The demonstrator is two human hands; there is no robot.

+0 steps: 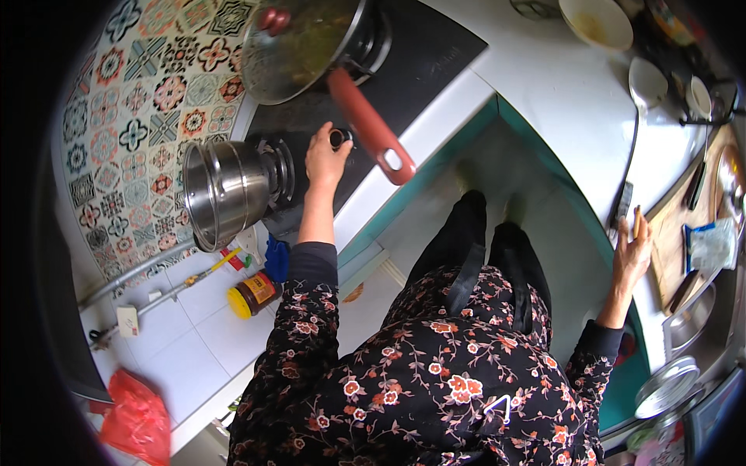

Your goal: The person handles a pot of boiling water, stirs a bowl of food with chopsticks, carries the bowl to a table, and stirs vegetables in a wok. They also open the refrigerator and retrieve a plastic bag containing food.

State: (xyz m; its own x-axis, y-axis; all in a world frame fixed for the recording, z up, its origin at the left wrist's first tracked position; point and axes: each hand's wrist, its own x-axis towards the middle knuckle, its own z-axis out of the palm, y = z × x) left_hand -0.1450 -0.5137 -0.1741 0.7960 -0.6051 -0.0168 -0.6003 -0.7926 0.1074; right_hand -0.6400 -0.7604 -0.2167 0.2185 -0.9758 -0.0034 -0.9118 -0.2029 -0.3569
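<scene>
My left hand (325, 160) has its fingers and thumb around a round control knob (338, 138) at the front of the black gas hob (364, 175). Just beyond it sits a pan with a glass lid (303, 55); food shows dimly through the glass. The pan's red handle (373, 125) sticks out over the counter edge. A stainless steel pot (227, 192) stands on the other burner, left of the hand. My right hand (632, 253) is at the right counter, with a slim tan stick (637, 216), seemingly chopsticks, between its fingers. Close by lies a long-handled ladle (638, 116).
A wooden cutting board (670, 233) on the right carries a knife (696, 183) and a blue-and-white packet (712, 247). A white bowl (595, 26) stands at the far counter. Left are a yellow-lidded jar (253, 294), a gas pipe (175, 291) and a red plastic bag (137, 419).
</scene>
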